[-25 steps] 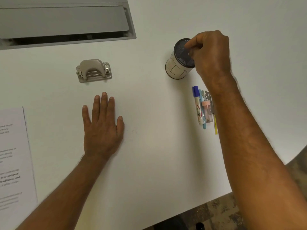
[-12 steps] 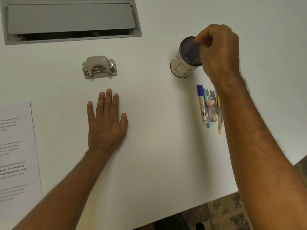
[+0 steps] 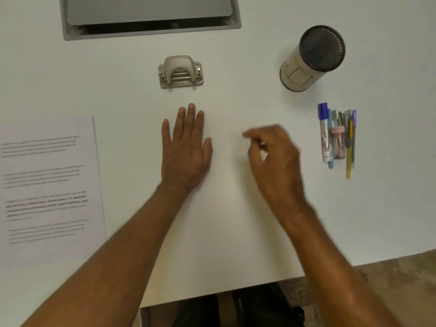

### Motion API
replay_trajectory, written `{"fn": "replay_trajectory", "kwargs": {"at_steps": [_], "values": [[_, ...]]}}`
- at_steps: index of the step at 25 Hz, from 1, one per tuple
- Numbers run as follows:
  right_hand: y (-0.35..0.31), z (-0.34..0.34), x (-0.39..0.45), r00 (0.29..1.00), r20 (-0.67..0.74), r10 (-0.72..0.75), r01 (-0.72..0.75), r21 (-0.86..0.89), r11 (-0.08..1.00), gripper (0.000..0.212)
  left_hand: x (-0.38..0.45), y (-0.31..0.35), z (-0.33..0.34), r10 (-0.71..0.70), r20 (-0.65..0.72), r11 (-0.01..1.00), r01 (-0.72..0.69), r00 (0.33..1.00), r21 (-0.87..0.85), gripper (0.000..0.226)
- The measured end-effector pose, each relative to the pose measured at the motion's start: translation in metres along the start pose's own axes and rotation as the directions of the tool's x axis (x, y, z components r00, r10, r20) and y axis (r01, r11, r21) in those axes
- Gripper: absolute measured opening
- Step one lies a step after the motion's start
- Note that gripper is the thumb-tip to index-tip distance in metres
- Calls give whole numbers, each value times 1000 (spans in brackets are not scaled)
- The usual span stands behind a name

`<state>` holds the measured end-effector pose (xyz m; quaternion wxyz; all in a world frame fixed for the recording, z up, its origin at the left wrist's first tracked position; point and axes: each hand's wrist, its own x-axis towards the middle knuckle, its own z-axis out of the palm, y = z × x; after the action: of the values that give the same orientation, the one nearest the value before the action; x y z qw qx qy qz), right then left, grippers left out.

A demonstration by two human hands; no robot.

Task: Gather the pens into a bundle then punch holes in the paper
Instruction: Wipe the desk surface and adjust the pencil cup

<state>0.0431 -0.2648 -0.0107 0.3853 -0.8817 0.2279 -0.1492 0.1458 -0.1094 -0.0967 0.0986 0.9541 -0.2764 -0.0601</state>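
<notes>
Blurring right hand (image 3: 274, 161); paper (image 3: 47, 190) cropped

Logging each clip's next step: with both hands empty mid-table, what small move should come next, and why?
Probably the right hand reaches right to the pens. They lie loose side by side below the pen holder, not yet gripped as a bundle, while the paper and hole punch sit untouched.
</notes>
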Motion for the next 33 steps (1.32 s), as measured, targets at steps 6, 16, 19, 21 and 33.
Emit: {"fn": "replay_trajectory", "kwargs": {"at_steps": [6, 16, 19, 21, 33], "values": [[3, 42, -109, 941, 338, -8, 72, -177, 982, 35, -7, -27, -2, 93, 4, 996, -93, 996, 11, 61], [5, 58, -57, 954, 299, 25, 52, -245, 968, 38, -9, -28, -4, 68, 9, 998, -68, 998, -9, 60], [9, 48, -74, 954, 293, -56, 139, -270, 953, 39, -9, -27, -4, 67, 9, 998, -67, 998, -9, 60], [12, 45, -92, 949, 303, -86, 177, -286, 942, 39, -9, -27, -4, 69, 5, 998, -69, 998, -10, 60], [15, 64, -76, 982, 171, 78, -20, -320, 947, 59, -9, -29, -2, 57, -1, 998, -57, 998, -16, 60]]}}
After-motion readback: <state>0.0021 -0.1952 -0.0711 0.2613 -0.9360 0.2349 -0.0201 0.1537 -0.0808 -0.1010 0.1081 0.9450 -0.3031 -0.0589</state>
